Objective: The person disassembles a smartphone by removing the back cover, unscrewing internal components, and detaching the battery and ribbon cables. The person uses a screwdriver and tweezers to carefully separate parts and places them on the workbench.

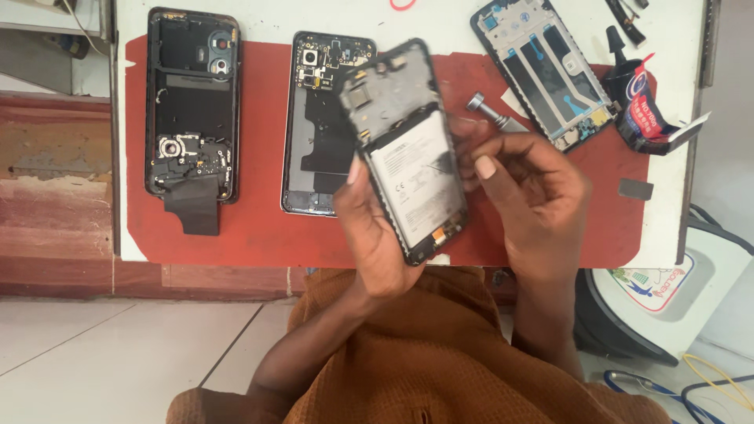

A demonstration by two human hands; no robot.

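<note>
The opened phone (408, 149), a flat dark rectangle with its back cover off, sits tilted in our hands above the red mat (259, 228); we see a pale battery filling its lower half and grey shielding above. Our left hand (377, 235) clamps it from beneath, thumb pressed on its left edge. Our right hand (526, 196) has its fingers curled together at the phone's right edge, pinching something too small to make out. Left of the phone lie two more opened handsets (192, 110) on the mat, the nearer partly hidden behind it. Right of it rest a bare metal frame (546, 67) and a screwdriver (491, 110), its tip hidden by our fingers.
</note>
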